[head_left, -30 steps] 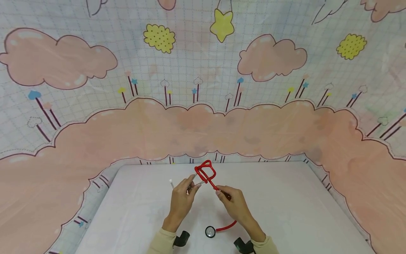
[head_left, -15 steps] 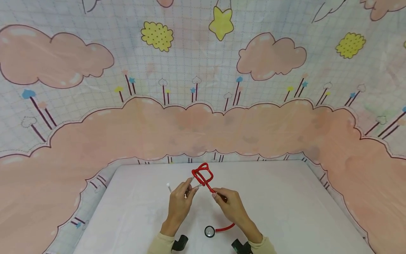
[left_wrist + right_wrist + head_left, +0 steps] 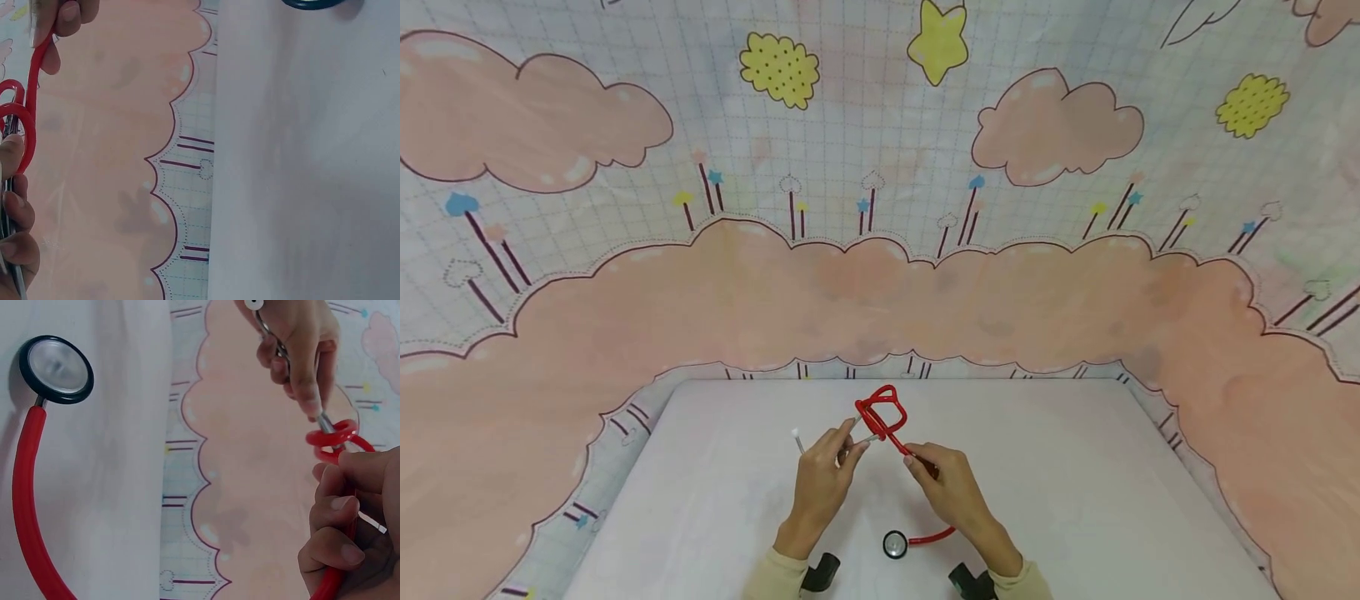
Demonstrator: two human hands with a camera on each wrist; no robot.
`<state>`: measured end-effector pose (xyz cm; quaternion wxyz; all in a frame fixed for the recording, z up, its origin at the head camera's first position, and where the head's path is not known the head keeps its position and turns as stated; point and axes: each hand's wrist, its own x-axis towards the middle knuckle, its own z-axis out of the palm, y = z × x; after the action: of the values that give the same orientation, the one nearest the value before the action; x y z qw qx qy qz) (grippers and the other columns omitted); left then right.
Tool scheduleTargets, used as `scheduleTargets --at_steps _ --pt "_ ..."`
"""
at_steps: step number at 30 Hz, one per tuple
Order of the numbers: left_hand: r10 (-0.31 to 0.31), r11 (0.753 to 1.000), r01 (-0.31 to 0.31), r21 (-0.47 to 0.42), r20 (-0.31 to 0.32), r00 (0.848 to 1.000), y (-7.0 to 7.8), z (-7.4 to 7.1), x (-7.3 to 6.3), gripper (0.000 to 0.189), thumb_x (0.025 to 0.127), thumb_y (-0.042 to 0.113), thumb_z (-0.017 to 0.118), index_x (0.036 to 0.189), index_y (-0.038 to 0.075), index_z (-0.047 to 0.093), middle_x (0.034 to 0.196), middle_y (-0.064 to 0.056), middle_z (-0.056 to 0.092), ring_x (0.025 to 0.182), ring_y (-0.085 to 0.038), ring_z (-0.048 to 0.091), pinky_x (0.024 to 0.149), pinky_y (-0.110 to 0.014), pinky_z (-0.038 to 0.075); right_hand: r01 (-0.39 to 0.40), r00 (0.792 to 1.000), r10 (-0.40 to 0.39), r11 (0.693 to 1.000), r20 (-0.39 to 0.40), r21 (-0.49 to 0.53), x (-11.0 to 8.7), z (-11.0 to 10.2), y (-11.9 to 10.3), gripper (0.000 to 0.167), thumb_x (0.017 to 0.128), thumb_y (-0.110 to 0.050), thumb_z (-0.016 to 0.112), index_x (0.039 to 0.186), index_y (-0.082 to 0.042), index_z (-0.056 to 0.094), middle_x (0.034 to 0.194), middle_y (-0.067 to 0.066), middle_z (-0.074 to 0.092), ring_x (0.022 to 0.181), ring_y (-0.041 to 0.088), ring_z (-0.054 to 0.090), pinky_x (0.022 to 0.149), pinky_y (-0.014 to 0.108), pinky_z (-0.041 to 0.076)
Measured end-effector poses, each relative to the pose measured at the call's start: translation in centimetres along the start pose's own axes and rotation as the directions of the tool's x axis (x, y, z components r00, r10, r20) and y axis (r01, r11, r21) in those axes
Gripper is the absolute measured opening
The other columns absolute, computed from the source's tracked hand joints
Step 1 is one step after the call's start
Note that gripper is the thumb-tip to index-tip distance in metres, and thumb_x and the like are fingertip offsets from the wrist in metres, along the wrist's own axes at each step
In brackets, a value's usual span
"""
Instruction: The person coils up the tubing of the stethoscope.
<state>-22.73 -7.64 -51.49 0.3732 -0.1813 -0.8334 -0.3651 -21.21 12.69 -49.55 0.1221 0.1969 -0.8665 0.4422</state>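
A stethoscope with red tubing is held up between both hands over the white table. My left hand grips its metal ear tubes, and one white eartip sticks out past the knuckles. Ahead of the fingers the red tubing is looped around itself like a loose knot. My right hand pinches the tubing just below the loops, its fingers curled round it in the right wrist view. From there the tubing runs down to the round chestpiece, which has a dark rim and lies on the table near the front.
The white table spreads out under the hands. Behind it hangs a cloth printed with pink clouds and stars. Black wrist devices sit at both sleeves.
Both hands and the looped tubing have shifted slightly down and left in the head view, with the grips the same. The head view itself has also moved a little.
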Motion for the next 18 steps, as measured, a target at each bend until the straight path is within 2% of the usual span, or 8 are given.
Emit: scheduleTargets --at_steps 8,18 --pt "-0.019 0.999 0.018 0.043 0.018 1.0 -0.3 -0.1 -0.3 0.041 0.075 0.011 0.083 0.112 -0.001 0.069 0.07 0.003 0.058 0.061 -0.001 0.043 0.05 -0.01 0.036 0.022 0.999 -0.02 0.998 0.034 -0.054 -0.3 0.2 0.0 0.017 0.092 -0.014 0.068 0.105 -0.006 0.075 0.066 -0.012 0.051 0.058 -0.002 0.041 0.048 0.016 0.037" --pt "-0.04 0.994 0.041 0.103 -0.008 0.999 -1.3 -0.5 -0.4 0.041 0.076 0.011 0.083 0.113 0.0 0.069 0.072 0.003 0.06 0.06 -0.001 0.044 0.05 -0.01 0.036 0.056 0.989 -0.045 0.996 0.144 -0.076 -0.3 -0.5 -0.4 0.018 0.093 -0.016 0.067 0.108 -0.007 0.073 0.071 -0.011 0.057 0.061 -0.002 0.043 0.052 0.016 0.041"
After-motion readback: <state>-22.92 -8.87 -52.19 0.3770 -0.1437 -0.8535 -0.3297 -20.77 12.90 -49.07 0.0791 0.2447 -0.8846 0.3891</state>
